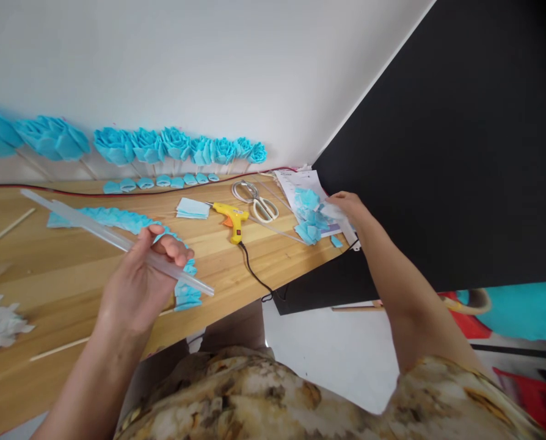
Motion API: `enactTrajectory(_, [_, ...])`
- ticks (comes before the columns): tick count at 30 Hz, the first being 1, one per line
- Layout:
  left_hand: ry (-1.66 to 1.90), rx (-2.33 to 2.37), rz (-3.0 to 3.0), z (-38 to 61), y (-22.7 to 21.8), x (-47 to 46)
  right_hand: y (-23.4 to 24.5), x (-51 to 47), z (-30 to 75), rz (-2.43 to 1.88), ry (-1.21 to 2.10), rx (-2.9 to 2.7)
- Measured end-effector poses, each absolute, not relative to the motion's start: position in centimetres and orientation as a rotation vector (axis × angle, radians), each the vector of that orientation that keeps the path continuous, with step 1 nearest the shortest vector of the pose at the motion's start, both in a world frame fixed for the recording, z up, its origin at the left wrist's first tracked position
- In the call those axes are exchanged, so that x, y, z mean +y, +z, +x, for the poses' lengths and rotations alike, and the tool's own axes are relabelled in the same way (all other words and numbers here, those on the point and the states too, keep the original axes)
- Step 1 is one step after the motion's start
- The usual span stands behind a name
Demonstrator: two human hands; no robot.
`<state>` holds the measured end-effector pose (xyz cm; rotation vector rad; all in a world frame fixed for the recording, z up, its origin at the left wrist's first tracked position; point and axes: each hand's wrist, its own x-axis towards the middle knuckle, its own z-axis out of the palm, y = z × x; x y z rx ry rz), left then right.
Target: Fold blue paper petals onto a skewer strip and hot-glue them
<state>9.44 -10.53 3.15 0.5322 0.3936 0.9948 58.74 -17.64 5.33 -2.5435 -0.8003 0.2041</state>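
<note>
The person's left hand point(138, 275) clasps translucent sticks point(85, 223) between thumb and fingers above the wooden table point(71, 275), near a curved strip of blue petals point(117, 218). The right hand point(349, 208) is beside blue pieces point(308, 215) on a printed sheet point(310, 179) (one cannot tell whether its fingers grip anything). A yellow glue gun point(232, 214) lies between the hands, near scissors point(256, 206).

- Nothing can be read for certain: no word, brand or number.
- Paper point(304, 178), to the right of the glue gun point(229, 215): faint print, too small to make out; blue petals point(308, 214) cover part of the sheet.
- Glue gun: a dark switch point(239, 232) on its handle, any marking there too small to read.
</note>
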Motion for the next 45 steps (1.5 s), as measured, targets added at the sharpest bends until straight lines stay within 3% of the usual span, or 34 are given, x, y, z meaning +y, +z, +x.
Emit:
enactTrajectory(9, [0.999, 0.375, 0.532, 9.3, 3.0, -10.7, 7.5, -18.4, 56.4, -2.52, 0.006, -0.895])
enactTrajectory(13, [1.017, 0.418, 0.545, 10.9, 3.0, -11.2, 8.9, -18.8, 48.6, -2.344, -0.171, -1.434])
enactTrajectory(20, [0.884, 0.446, 0.669, 14.0, 3.3, -13.8, 7.1, -20.2, 30.9, -1.649, 0.887, -2.109])
enactTrajectory(26, [0.76, 0.455, 0.994, 13.6, 2.4, -15.7, 4.1, -23.0, 28.4, -1.551, 1.326, -1.774])
enactTrajectory(29, [0.64, 0.439, 1.241, 12.0, 2.0, -15.8, 4.6, -24.6, 31.8, -1.714, 1.161, -1.678])
enactTrajectory(35, [0.175, 0.249, 1.607, 7.7, 2.8, -16.8, 6.0, -21.6, 43.1, -2.689, 0.272, -1.766])
enactTrajectory(45, [-0.006, 0.312, 1.729, 4.4, 0.2, -17.6, 2.7, -14.0, 46.9, -3.023, 0.101, -1.703])
